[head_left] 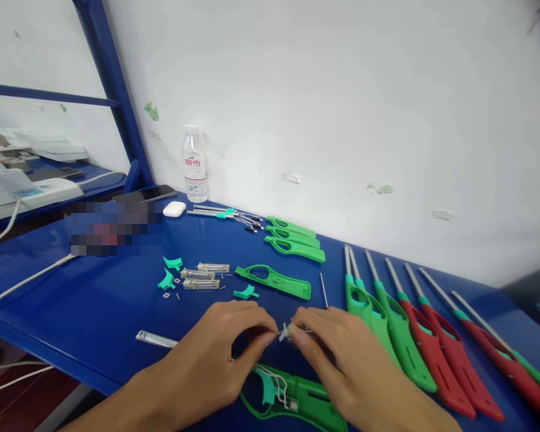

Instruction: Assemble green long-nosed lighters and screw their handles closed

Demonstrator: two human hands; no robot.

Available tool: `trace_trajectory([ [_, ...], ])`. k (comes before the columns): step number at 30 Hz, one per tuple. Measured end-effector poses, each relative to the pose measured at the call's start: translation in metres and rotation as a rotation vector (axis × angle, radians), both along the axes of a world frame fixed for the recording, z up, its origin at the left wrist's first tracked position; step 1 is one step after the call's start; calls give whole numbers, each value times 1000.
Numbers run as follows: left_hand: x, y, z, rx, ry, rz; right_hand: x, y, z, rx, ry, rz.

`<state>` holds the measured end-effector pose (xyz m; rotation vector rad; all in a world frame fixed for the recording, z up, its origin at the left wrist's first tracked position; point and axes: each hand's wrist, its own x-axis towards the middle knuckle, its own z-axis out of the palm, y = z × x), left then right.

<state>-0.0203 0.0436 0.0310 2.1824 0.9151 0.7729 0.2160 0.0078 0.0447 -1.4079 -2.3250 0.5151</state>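
My left hand (238,342) pinches a small thin part whose kind I cannot make out. Its fingertips meet a small whitish fitting (284,332) at the end of a clear piece like a lighter fuel tank, mostly hidden by my right hand (328,342), which is closed on it. Below both hands lies an open green lighter shell (312,393) with a teal trigger (267,387) and white wires inside. A metal lighter tube (155,339) pokes out left of my left hand. Another green half shell (279,282) and a loose teal trigger (246,292) lie just beyond.
Several clear fuel tanks (201,284) and small metal bits lie at the left. Green shells (294,245) and wired tubes (225,213) are at the back, near a water bottle (195,168). Assembled lighters (436,348) line the right side. A white cable (27,282) crosses the left edge.
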Motion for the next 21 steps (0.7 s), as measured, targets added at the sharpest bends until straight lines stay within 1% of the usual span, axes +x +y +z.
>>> trace_trajectory([
  [3,0,-1,1,13,-13,6,0,0,1,3,-11,28],
  [8,1,-1,0,58,-32,13,-1,-1,0,59,-27,59],
  [15,-2,-2,-5,185,-73,14,-1,0,1,-36,-89,62],
  [21,0,-2,-10,310,-89,-13,-2,1,0,-18,-133,70],
])
